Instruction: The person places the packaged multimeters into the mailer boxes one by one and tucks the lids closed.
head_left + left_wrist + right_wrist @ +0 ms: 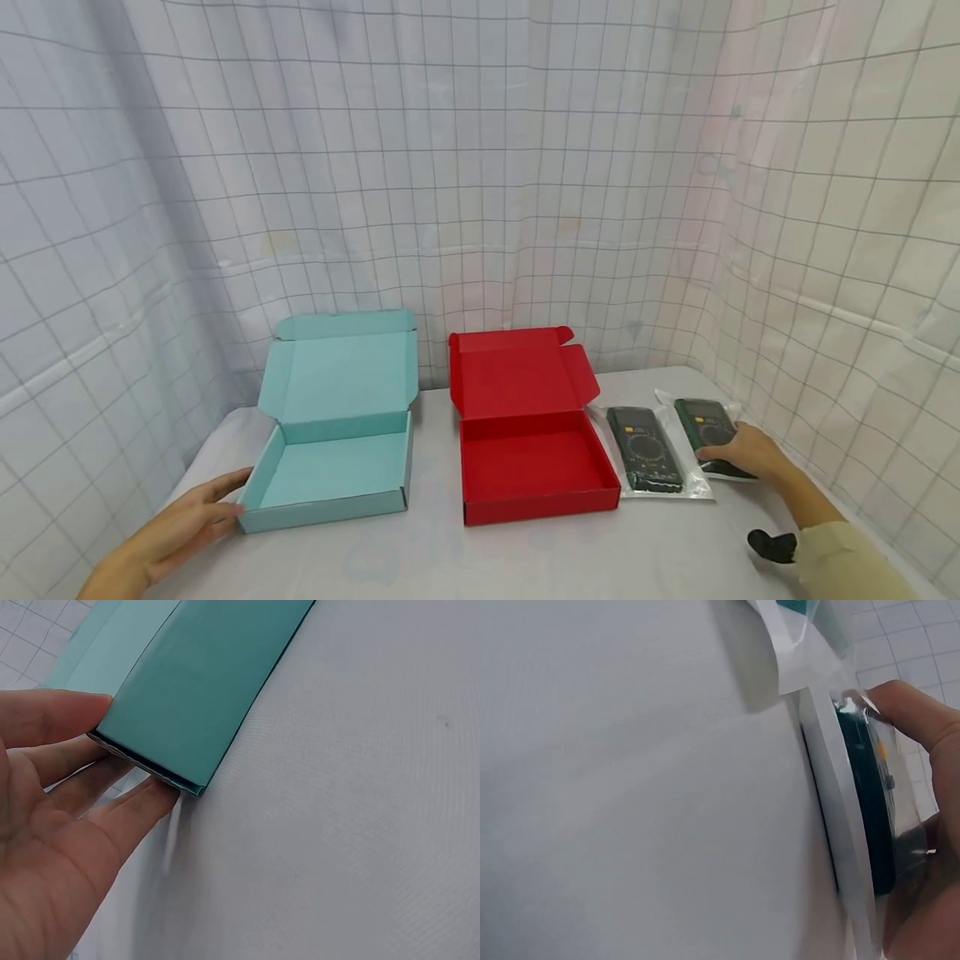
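Note:
A light teal cardboard box (341,471) stands with its lid raised on the left. My left hand (183,525) touches its front left corner, and in the left wrist view the thumb (56,716) rests at the top edge with the other fingers extended along the side. At the far right, my right hand (753,452) grips a bagged dark green multimeter (703,421), thumb on its near left edge and fingers across to the right. The multimeter (866,799) shows edge-on in the right wrist view, in clear wrapping with a white backing; some fingertips are hidden.
An open red cardboard box (540,504) stands mid-table, its lid leaning back. Between it and my right hand lies another bagged multimeter (645,450). A black object (772,547) sits beside the right sleeve. Gridded white curtains (480,167) enclose the table.

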A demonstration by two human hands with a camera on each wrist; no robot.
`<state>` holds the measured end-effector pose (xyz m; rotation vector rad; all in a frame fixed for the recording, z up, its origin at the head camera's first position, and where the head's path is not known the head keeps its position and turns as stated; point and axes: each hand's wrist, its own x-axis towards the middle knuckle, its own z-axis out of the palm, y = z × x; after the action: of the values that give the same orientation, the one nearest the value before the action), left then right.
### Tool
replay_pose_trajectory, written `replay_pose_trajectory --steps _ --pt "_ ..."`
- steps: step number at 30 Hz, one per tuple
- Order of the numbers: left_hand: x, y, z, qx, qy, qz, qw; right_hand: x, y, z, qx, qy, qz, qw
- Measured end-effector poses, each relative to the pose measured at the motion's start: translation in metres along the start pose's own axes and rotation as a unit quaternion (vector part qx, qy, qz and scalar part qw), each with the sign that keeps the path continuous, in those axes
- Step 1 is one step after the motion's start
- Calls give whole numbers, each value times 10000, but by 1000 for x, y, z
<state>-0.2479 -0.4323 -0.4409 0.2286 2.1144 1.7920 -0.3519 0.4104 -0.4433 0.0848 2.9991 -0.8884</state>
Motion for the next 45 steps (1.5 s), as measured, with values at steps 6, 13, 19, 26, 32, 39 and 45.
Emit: replay_pose_trajectory --steps 6,13,19,26,32,39,45 --pt "0 1 0 -3 34 -59 10000 3 -2 -5 -43 -74 96 9999" --pt "0 1 0 -17 35 -40 10000 1 0 -9 -39 -37 70 10000" --pt "-2 1 1 43 131 -95 9999 -2 3 -17 -107 75 -132 9998" --pt "-2 1 2 75 140 -139 9998 -5 2 -26 31 24 -70 10000" --pt "-2 0 2 85 142 -126 9998 -5 -7 -33 96 13 -246 9997" --pt "-2 1 2 95 212 -162 9996 -4 -20 -37 131 5 -466 9988" --pt "-1 1 2 85 148 -146 9997 -2 -32 -36 96 50 -627 9980"
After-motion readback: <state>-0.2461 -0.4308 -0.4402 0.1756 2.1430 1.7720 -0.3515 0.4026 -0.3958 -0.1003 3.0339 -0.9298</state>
